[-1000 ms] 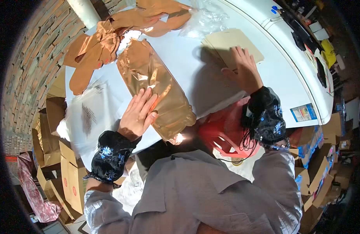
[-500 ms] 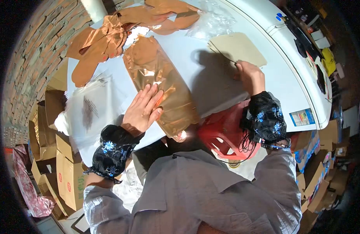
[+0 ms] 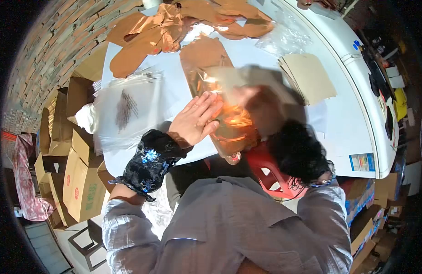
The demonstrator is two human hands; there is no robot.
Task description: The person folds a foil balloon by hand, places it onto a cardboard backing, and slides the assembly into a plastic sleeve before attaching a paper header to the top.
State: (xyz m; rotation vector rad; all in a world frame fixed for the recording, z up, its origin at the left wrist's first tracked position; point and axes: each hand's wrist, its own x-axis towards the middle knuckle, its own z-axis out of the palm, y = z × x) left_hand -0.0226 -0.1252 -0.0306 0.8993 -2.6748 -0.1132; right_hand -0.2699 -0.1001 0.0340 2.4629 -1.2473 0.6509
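Note:
My left hand (image 3: 198, 118) lies flat, fingers stretched out, on a shiny copper-coloured plastic bag (image 3: 204, 54) in the middle of the table. Over the right side of that bag, my right hand (image 3: 259, 102) is smeared by motion. It appears to grip a thin beige card (image 3: 228, 82), also blurred. Further right rests a stack of similar beige cards (image 3: 311, 77). To the left of my left hand is a pile of clear plastic bags (image 3: 145, 102) with a dark mark showing.
Copper-coloured bags (image 3: 129, 59) are heaped at the far side, beside crumpled clear plastic (image 3: 286, 34). Cardboard boxes (image 3: 83, 182) stand left of the white table (image 3: 343, 118). A red plastic stool (image 3: 266, 166) is under the near edge. A brick wall (image 3: 60, 59) rises at left.
My right hand has moved left from the beige card stack to over the copper-coloured bag, bringing a beige card. My left hand stays flat on the bag. The view has shifted.

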